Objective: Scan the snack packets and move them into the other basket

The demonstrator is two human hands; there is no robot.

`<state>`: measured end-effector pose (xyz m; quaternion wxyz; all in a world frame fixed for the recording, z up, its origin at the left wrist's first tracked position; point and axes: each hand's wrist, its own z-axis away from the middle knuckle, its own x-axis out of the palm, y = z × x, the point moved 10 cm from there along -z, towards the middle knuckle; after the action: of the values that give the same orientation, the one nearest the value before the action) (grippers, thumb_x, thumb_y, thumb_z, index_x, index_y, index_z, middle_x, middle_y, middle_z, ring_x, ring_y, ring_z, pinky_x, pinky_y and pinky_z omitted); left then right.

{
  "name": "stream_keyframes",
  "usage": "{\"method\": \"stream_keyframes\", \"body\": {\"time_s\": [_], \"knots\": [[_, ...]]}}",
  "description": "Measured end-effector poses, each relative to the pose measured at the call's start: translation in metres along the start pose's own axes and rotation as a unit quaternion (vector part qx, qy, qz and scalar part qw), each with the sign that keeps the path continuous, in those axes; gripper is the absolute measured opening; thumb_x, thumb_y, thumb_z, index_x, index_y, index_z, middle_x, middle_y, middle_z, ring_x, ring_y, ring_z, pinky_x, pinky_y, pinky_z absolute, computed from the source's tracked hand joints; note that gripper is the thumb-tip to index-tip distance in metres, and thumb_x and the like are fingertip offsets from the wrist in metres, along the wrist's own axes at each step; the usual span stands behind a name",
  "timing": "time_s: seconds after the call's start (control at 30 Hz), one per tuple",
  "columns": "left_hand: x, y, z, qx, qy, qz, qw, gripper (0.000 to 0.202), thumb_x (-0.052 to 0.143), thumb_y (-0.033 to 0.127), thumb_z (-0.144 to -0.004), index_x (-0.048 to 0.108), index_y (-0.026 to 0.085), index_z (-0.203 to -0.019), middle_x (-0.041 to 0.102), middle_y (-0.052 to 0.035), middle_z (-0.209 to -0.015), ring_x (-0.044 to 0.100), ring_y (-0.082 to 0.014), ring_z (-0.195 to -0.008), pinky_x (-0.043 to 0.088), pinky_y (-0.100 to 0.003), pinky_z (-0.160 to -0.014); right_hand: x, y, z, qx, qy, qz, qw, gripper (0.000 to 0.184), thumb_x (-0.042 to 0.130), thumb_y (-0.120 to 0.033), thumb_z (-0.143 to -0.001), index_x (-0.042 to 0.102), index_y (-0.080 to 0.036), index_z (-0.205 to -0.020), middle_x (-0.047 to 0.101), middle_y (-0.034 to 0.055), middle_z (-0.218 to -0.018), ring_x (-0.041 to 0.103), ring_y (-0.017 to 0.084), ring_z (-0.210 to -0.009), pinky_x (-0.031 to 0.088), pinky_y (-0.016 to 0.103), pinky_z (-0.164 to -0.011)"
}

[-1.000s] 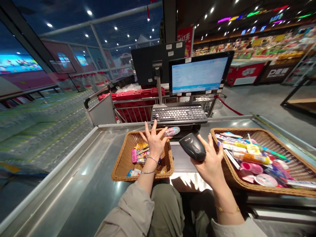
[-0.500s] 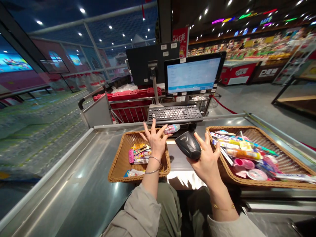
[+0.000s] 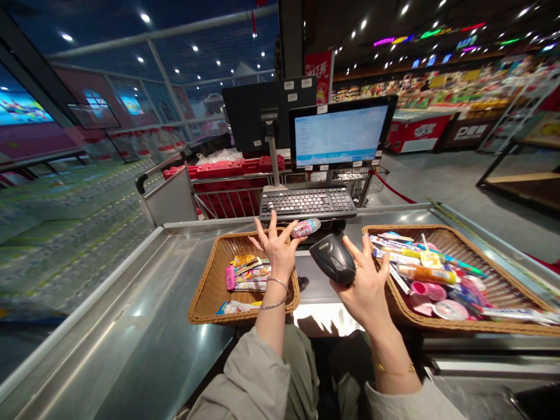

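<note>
Over the counter (image 3: 144, 280), the splayed left hand (image 3: 280, 254) pinches a container (image 3: 308, 227) and the right hand (image 3: 366, 289) clasps a scanner (image 3: 333, 258).

Left hand (image 3: 280, 255) holding small container (image 3: 307, 227), right hand (image 3: 366, 289) holding scanner (image 3: 333, 259) (black).

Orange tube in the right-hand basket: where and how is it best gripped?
Probably around the middle of the orange tube, pinched across its width from above: it is long and rounded, lies flat on the pile, upper face exposed. A pink cylindrical item crowds its near side. The right hand is closest but holds the handheld scanner.
</note>
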<state>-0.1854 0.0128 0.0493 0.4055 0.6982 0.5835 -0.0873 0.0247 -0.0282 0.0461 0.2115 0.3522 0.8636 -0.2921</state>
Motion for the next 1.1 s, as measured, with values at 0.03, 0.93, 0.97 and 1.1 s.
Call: {"method": "stream_keyframes", "body": {"time_s": [0.03,0.93,0.97,1.1], "knots": [[-0.0001,0.0004,0.0001,0.0,0.0,0.0,1.0,0.038,0.076,0.039,-0.081,0.071,0.045,-0.118,0.038,0.0043,-0.16,0.009,-0.0384,-0.154,0.0,-0.074,-0.116,-0.0001,0.0,0.0002,0.0,0.0,-0.001,1.0,0.019,0.063,-0.025,-0.083,0.064,-0.018,-0.101,0.06,0.0129,-0.142,0.028,0.038,-0.15,0.011,0.072,-0.118],[-0.0022,0.0098,0.0015,-0.009,0.001,-0.006,1.0,0.039,0.076,0.039,-0.081,0.071,0.044,-0.119,0.039,0.003,-0.16,0.009,-0.0372,-0.154,0.001,-0.073,-0.116,-0.0045,0.0012,0.0003,0.001,0.006,-0.013,1.0,0.027,0.061,-0.025,-0.082,0.063,-0.019,-0.108,0.062,0.0125,-0.138,0.031,0.038,-0.149,0.01,0.071,-0.118],[-0.0023,0.0098,0.0015,-0.009,0.002,-0.006,1.0,0.039,0.076,0.039,-0.082,0.071,0.044,-0.119,0.039,0.0031,-0.16,0.009,-0.0373,-0.154,0.001,-0.073,-0.116,-0.0045,0.0012,0.0002,0.003,0.005,-0.013,1.0,0.027,0.061,-0.025,-0.082,0.063,-0.02,-0.109,0.062,0.0124,-0.138,0.031,0.038,-0.149,0.01,0.071,-0.118],[-0.0023,0.0101,0.0019,-0.005,0.005,-0.004,1.0,0.04,0.076,0.037,-0.081,0.07,0.046,-0.12,0.039,0.0043,-0.16,0.009,-0.0373,-0.154,0.001,-0.073,-0.116,-0.0051,0.0009,0.0001,0.007,0.001,-0.016,1.0,0.03,0.061,-0.025,-0.082,0.063,-0.02,-0.112,0.062,0.0124,-0.138,0.031,0.037,-0.149,0.01,0.071,-0.118]]}}
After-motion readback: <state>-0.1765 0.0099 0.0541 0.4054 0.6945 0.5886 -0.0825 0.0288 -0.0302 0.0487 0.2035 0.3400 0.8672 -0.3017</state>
